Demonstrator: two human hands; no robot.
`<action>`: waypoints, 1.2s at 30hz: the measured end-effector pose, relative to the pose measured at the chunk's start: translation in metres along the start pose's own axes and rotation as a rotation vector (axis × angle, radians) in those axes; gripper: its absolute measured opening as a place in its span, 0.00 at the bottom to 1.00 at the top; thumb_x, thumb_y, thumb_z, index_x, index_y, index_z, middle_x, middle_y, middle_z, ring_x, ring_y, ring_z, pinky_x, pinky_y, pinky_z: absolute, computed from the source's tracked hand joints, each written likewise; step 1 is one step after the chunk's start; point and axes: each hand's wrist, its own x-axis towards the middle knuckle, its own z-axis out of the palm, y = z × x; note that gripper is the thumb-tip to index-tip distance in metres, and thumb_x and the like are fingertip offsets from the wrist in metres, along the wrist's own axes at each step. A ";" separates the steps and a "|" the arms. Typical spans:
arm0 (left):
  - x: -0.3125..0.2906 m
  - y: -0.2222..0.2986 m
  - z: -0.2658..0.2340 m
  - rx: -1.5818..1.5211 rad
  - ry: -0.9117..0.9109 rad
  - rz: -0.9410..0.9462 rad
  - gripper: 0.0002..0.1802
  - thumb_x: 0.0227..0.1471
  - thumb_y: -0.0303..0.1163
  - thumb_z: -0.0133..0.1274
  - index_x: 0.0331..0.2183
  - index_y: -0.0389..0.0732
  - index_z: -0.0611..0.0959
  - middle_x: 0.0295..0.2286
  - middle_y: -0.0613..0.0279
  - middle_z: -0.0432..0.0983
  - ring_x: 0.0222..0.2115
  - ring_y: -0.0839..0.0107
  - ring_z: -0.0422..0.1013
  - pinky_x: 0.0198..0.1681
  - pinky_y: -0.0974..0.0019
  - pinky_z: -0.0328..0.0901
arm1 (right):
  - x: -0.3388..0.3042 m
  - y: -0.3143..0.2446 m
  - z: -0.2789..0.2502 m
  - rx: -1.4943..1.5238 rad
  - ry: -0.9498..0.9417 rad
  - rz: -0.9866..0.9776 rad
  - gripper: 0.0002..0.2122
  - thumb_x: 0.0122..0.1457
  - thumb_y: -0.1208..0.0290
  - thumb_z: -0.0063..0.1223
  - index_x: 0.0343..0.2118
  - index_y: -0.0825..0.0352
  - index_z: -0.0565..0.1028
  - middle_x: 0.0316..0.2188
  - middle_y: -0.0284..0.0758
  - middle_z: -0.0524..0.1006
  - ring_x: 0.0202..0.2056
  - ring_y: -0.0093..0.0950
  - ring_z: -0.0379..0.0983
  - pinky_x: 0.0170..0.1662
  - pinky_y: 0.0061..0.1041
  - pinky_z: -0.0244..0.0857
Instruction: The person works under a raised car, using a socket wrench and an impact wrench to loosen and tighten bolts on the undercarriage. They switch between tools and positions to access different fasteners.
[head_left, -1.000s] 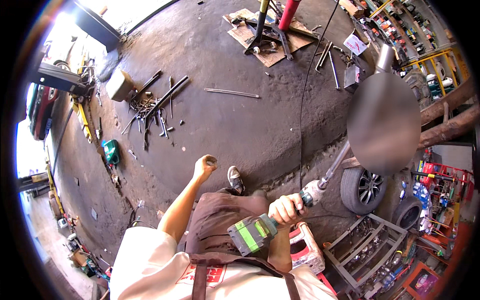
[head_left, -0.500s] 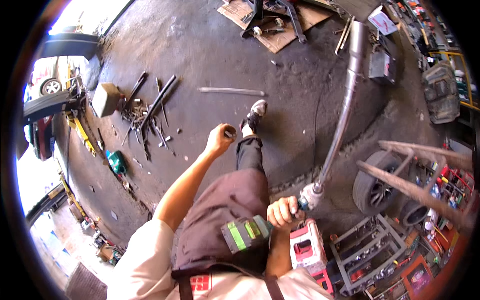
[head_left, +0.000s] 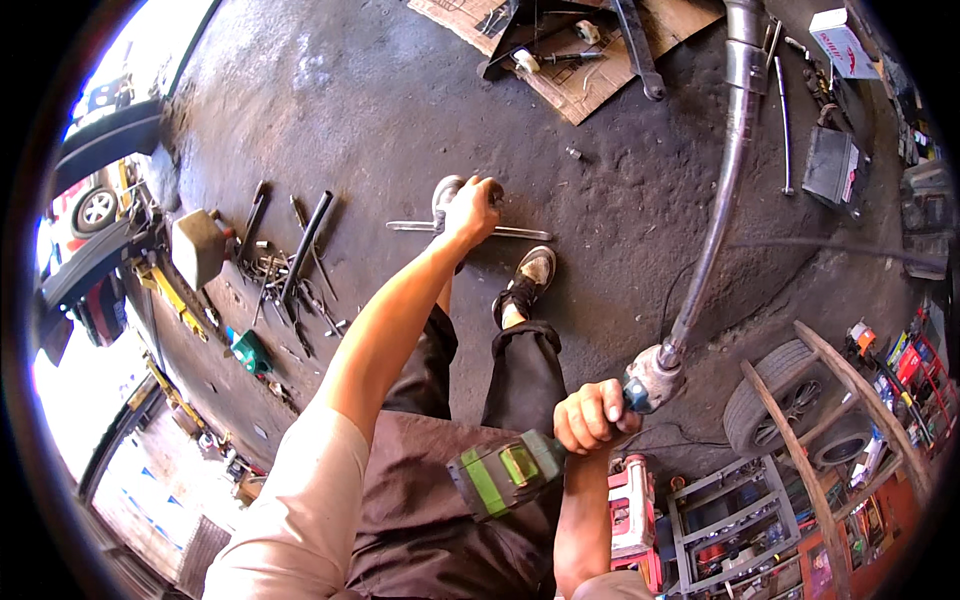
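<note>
My right hand (head_left: 592, 415) is wrapped round the handle of a cordless impact wrench (head_left: 652, 378), whose green-striped battery (head_left: 508, 474) lies over my apron. A long silver extension bar (head_left: 722, 200) runs forward from its head, and its far end leaves the top of the picture. My left hand (head_left: 470, 212) is stretched out ahead, fingers curled round a small round metal piece that is mostly hidden. Below that hand in the picture, a straight metal bar (head_left: 520, 233) lies on the floor, partly covered by my hand and one shoe.
Loose bars and metal pieces (head_left: 285, 275) lie left of my feet, near a beige jug (head_left: 198, 245) and a green bottle (head_left: 250, 352). Cardboard (head_left: 575, 98) bears a metal stand ahead. A wheel (head_left: 775, 398), metal frames (head_left: 730, 510) and a red-white case (head_left: 630, 510) stand right.
My left hand has reached farther forward, over the metal bar. A second shoe has come into view. The wrench has shifted to the right in the picture, still in my right hand.
</note>
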 end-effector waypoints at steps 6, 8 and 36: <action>0.112 -0.009 0.019 -0.001 -0.004 -0.002 0.15 0.45 0.33 0.57 0.38 0.40 0.80 0.37 0.49 0.74 0.40 0.48 0.71 0.43 0.54 0.67 | 0.054 0.001 -0.029 0.018 0.029 -0.080 0.08 0.55 0.69 0.50 0.34 0.68 0.72 0.13 0.26 0.66 0.11 0.19 0.60 0.17 0.22 0.56; 0.135 -0.004 0.028 0.017 -0.032 0.024 0.14 0.46 0.34 0.57 0.37 0.41 0.80 0.37 0.49 0.74 0.39 0.48 0.72 0.43 0.55 0.67 | 0.059 0.003 -0.033 0.004 0.062 -0.118 0.09 0.55 0.68 0.51 0.35 0.68 0.73 0.13 0.27 0.66 0.12 0.20 0.60 0.17 0.23 0.56; 0.018 0.147 -0.180 -1.552 -0.757 -0.181 0.33 0.60 0.57 0.39 0.53 0.38 0.70 0.44 0.54 0.74 0.43 0.63 0.72 0.47 0.60 0.66 | 0.091 0.067 0.061 0.017 0.128 -0.180 0.08 0.56 0.71 0.51 0.36 0.69 0.73 0.13 0.26 0.64 0.12 0.19 0.59 0.18 0.22 0.56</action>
